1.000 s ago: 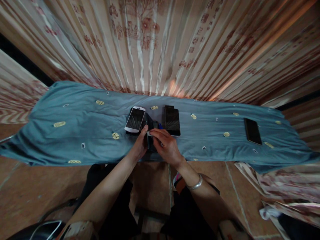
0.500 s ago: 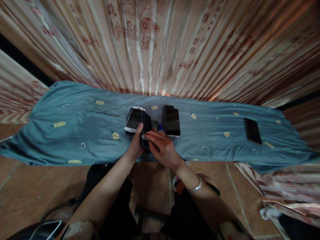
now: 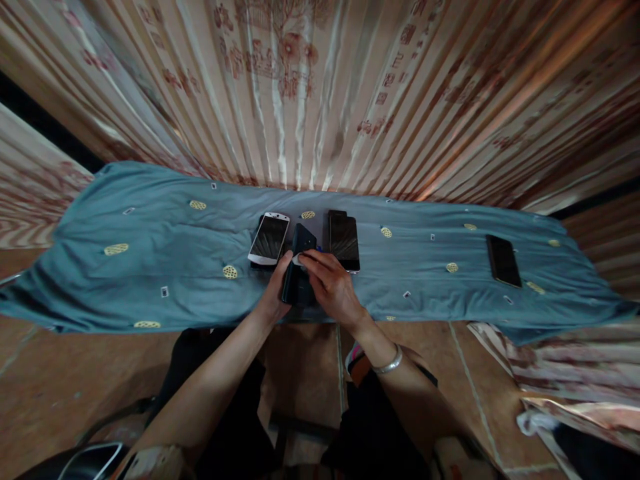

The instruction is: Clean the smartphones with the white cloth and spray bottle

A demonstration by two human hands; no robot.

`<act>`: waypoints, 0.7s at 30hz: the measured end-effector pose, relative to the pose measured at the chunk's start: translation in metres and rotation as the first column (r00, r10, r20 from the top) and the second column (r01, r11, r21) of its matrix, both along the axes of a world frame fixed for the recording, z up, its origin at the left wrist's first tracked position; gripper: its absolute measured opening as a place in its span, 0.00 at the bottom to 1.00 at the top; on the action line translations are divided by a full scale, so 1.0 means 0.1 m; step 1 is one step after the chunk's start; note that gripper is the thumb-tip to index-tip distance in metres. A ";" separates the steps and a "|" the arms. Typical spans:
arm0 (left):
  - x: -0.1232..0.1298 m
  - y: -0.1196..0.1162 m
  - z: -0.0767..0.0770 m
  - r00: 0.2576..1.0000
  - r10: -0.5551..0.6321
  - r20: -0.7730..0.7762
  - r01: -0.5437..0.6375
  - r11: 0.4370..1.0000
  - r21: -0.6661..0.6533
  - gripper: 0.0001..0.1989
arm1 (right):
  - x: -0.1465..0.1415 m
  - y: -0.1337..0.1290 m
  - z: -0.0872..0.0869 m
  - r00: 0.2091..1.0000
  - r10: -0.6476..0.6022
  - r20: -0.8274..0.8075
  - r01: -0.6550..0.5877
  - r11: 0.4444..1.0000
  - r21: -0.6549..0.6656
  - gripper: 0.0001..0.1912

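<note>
My left hand (image 3: 274, 293) is closed around the lower left edge of a dark blue phone (image 3: 303, 239), which is held tilted above the cloth. My right hand (image 3: 336, 288) has its fingers pinched on a small whitish piece (image 3: 297, 259) that meets the phone; its kind is too small to tell. Just left lies a white-framed phone (image 3: 270, 239), screen up, on top of something dark. To the right, a dark-screened phone (image 3: 346, 241) rests partly over another dark item. A bit of something blue (image 3: 320, 249) peeks out behind my right fingers.
A teal cloth (image 3: 185, 253) with yellow prints covers the long narrow table. Farther right lies another black phone (image 3: 504, 261). Behind the table hangs a pleated, patterned curtain (image 3: 330, 100). Brown floor tiles (image 3: 300, 373) show below the front edge.
The dark blue phone has shifted right and turned, uncovering the white-framed phone. My right hand and the whitish piece have moved slightly up along it. The blue item is now mostly hidden.
</note>
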State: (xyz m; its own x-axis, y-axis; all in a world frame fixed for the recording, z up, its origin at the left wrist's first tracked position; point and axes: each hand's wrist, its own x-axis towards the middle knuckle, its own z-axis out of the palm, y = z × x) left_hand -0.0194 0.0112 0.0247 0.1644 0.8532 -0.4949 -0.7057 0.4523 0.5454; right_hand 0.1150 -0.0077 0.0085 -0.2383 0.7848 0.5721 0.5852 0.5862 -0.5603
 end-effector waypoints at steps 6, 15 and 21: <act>0.00 -0.01 0.04 1.000 0.002 0.001 -0.002 0.999 0.035 0.08 | 0.03 0.05 -0.05 0.999 -0.037 0.024 0.036 0.999 0.030 0.22; -0.13 0.12 -0.07 0.999 0.050 -0.017 -0.048 0.994 0.099 0.14 | -0.14 -0.09 0.00 0.995 0.072 0.075 -0.070 0.997 -0.021 0.25; -0.11 0.11 -0.02 0.998 0.058 -0.033 -0.055 0.994 0.091 0.14 | -0.13 -0.08 -0.02 0.995 0.075 0.067 -0.071 0.996 -0.056 0.27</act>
